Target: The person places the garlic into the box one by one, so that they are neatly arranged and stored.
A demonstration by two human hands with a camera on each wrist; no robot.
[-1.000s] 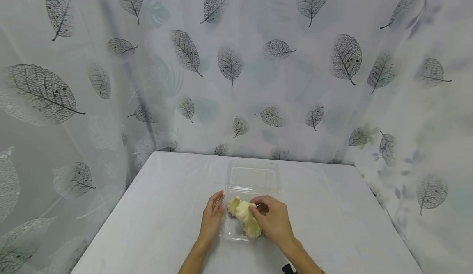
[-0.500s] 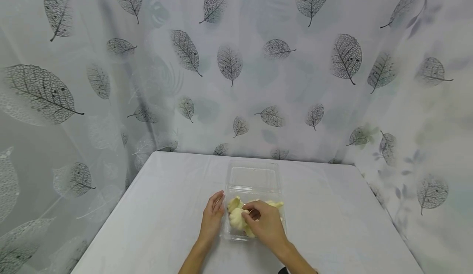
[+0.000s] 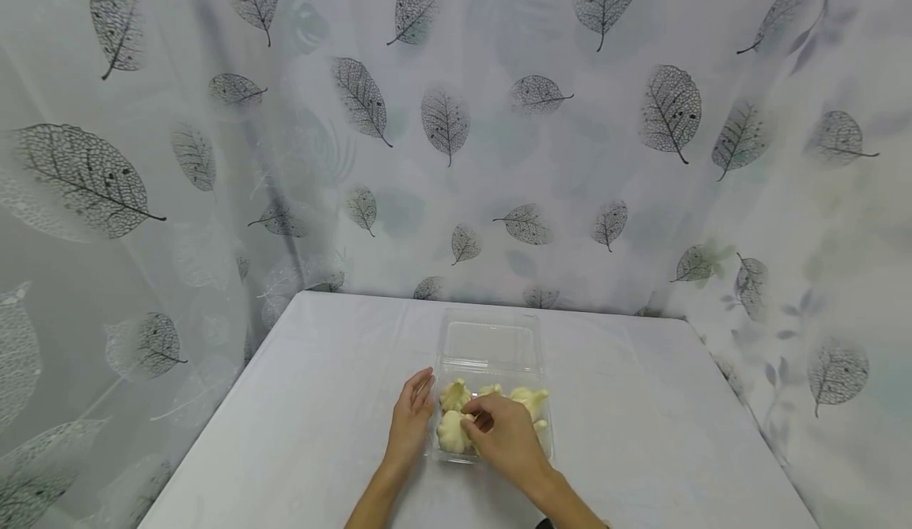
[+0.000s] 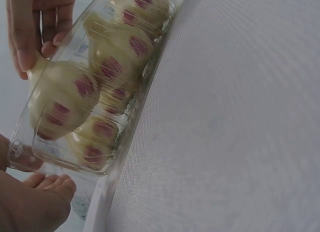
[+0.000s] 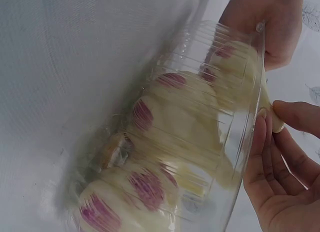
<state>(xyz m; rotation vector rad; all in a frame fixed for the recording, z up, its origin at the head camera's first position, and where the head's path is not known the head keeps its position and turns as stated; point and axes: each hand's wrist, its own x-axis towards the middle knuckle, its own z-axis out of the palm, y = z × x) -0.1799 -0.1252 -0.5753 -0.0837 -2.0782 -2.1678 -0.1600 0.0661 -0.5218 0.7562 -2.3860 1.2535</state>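
A clear plastic clamshell container (image 3: 488, 340) lies on the table with its lid folded back. Inside are several pale cream garlic bulbs (image 3: 454, 394) with purple patches. My right hand (image 3: 507, 438) pinches the stem of one garlic bulb (image 3: 452, 432) at the container's front left; the left wrist view shows this bulb (image 4: 65, 99) inside the clear wall. Thumb and fingertips meet on the stem in the right wrist view, near the rim. My left hand (image 3: 411, 416) rests along the container's left side, its fingers fairly straight. The right hand hides some of the bulbs.
A white-covered table (image 3: 342, 371) lies under the container. Behind and beside it hangs a pale curtain (image 3: 492, 173) printed with dark leaves. Part of a black item (image 3: 545, 523) shows beside the right forearm at the bottom edge.
My right hand has moved left and slightly down with the garlic bulb, from the middle of the container to its front left. The bulbs on the right are now uncovered. The left hand stays in place.
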